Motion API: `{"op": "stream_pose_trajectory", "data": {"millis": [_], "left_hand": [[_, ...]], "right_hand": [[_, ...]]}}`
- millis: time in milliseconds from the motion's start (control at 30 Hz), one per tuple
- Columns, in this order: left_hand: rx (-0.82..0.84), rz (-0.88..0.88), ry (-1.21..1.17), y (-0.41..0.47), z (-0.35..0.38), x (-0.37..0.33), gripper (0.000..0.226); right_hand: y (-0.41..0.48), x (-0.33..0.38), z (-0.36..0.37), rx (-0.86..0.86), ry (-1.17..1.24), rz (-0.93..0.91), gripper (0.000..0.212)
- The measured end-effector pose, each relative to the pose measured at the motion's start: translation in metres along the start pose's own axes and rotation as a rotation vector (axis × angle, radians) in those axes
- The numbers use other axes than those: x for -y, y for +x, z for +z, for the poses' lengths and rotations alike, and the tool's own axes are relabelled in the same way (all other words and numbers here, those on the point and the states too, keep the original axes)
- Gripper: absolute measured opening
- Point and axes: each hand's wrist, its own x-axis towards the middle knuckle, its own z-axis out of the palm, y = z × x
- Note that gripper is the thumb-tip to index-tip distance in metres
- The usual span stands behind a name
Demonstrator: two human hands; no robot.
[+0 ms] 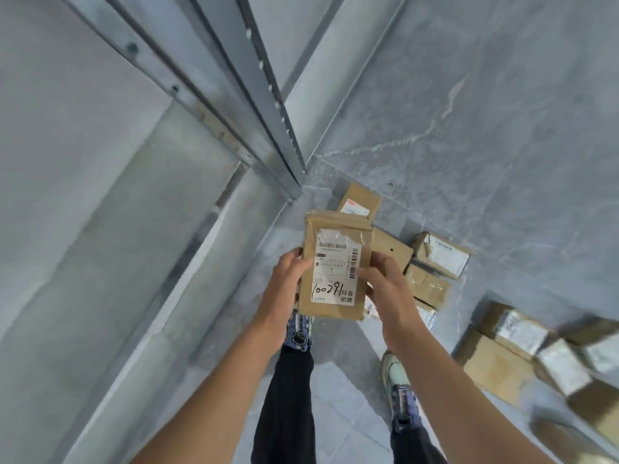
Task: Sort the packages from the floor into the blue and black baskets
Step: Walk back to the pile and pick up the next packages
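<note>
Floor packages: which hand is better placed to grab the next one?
Likely right: the right hand grips the held package on the side where the floor packages lie; the left hand is farther off.

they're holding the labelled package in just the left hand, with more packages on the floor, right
No: the head view shows both the left hand and the right hand gripping the labelled package, with more packages on the floor.
</note>
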Motion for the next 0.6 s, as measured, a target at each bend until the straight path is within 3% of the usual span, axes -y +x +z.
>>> {"op": "stream_pose_trajectory", "data": {"millis": [67, 200, 267, 433, 600], "left_hand": [[-0.04, 0.057, -0.045, -0.052, 0.007, -0.02, 0.047], [-0.083, 0.153, -0.151, -0.158, 0.019, -0.055, 0.027], [-0.119, 0.197, -0.203, -0.21, 0.022, -0.067, 0.031], [-0.244, 0.238, -0.384, -0.322, 0.021, -0.072, 0.065], [-0.388, 0.306, -0.524, -0.417, 0.005, -0.048, 0.057]], "right_hand": [[-0.049, 0.03, -0.011, 0.04, -0.046, -0.071, 0.032], [-0.149, 0.092, -0.03, 0.124, -0.137, -0.183, 0.034], [-0.197, 0.119, -0.035, 0.179, -0.18, -0.239, 0.036], [-0.298, 0.152, -0.031, 0.303, -0.287, -0.335, 0.037], [-0.379, 0.149, -0.004, 0.397, -0.437, -0.469, 0.038]]}}
